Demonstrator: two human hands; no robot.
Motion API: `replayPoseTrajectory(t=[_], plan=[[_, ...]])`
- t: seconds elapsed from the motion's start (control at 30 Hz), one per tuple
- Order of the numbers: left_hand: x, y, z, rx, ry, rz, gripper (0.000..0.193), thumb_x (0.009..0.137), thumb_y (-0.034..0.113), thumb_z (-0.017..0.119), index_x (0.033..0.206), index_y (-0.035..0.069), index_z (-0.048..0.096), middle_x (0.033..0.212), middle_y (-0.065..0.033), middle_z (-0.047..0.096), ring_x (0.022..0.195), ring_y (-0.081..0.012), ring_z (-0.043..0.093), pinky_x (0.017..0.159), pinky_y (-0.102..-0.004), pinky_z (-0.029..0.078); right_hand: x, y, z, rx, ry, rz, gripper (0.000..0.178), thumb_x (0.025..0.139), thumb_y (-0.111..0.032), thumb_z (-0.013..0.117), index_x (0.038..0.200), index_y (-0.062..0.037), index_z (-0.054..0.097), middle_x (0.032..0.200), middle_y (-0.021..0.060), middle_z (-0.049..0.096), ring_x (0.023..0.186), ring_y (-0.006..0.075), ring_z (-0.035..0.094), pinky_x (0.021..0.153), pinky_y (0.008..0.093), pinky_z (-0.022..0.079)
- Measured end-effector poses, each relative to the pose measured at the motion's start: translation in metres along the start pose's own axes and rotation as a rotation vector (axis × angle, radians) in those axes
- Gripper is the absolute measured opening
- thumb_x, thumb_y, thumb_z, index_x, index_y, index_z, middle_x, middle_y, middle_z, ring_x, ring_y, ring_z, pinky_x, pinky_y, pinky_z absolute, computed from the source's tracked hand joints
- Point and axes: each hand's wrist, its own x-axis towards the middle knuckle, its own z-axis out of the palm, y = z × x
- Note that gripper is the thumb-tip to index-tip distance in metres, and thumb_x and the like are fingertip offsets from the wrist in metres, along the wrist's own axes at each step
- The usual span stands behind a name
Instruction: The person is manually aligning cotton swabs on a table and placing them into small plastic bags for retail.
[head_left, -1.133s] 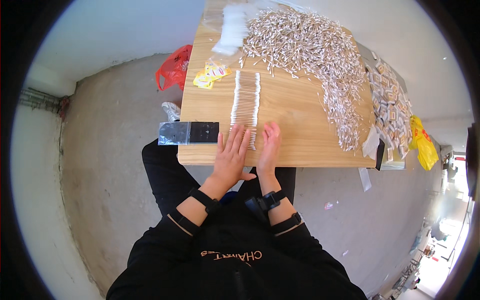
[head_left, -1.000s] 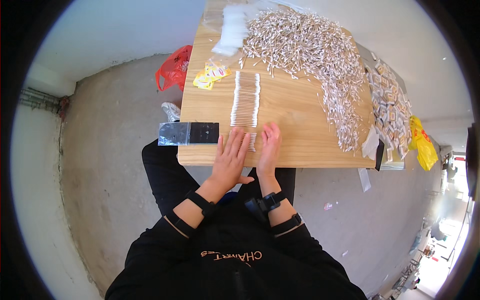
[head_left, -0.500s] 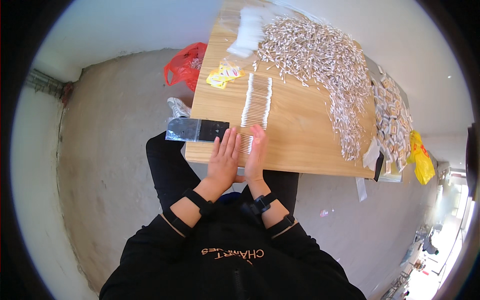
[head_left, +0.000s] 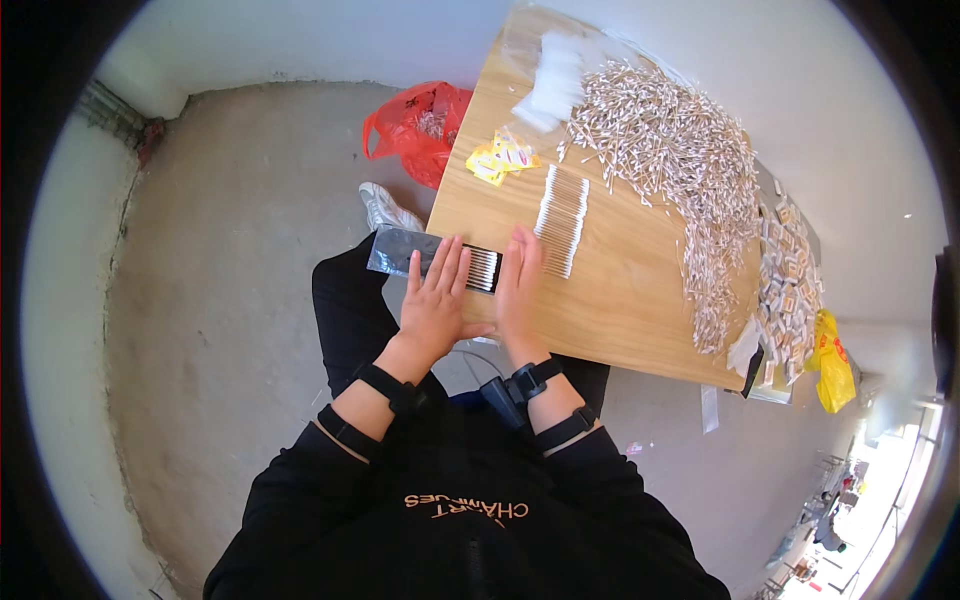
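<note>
**Swabs at the pouch mouth**

Here your left hand (head_left: 432,300) lies flat, fingers spread, on the silvery pouch (head_left: 400,250). Your right hand (head_left: 518,285), fingers straight, presses a swab bundle (head_left: 483,269) into its mouth; it looks only partly in. Beyond on the surface (head_left: 620,290) wait a laid-out swab row (head_left: 562,218) and a big loose heap (head_left: 680,160), nothing blocking.

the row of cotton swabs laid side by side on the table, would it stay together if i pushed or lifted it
Probably not. The row of cotton swabs is loose thin sticks lying side by side on the bare wooden table, so a push would likely skew or roll them. They look very light; lifted without a grip across the whole row, they would probably scatter.
</note>
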Motion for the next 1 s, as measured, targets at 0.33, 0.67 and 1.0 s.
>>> replayPoseTrajectory(t=[0.33,0.67,1.0], plan=[[0.001,0.004,-0.005,-0.038,-0.045,-0.023,0.111,0.068,0.068,0.063,0.147,-0.001,0.026,0.157,-0.0144,0.018,0.147,-0.0247,0.009,0.116,-0.0519,0.002,0.032,0.004,0.025,-0.825,-0.114,-0.366,0.040,0.086,-0.006,0.051,0.125,-0.0015,0.050,0.121,0.0170,0.048,0.127,0.0337,0.039,0.113,0.0514,0.022],[0.007,-0.028,-0.023,-0.222,0.324,-0.172,0.021,0.071,0.015,0.067,0.088,0.004,0.060,0.096,-0.0101,0.053,0.094,-0.0284,0.052,0.086,-0.0406,0.037,0.029,0.013,0.030,-0.826,-0.091,-0.318,0.041,0.084,-0.001,0.048,0.124,-0.0034,0.052,0.122,0.0163,0.046,0.128,0.0346,0.038,0.113,0.0520,0.020],[0.038,-0.016,-0.032,0.121,-0.052,-0.274,0.033,0.074,0.025,0.063,0.098,0.003,0.066,0.099,-0.0102,0.059,0.098,-0.0251,0.054,0.086,-0.0391,0.036,0.027,0.016,0.033,-0.854,-0.075,-0.332,0.034,0.088,-0.011,0.047,0.120,-0.0040,0.056,0.117,0.0122,0.052,0.125,0.0295,0.042,0.114,0.0495,0.021]])
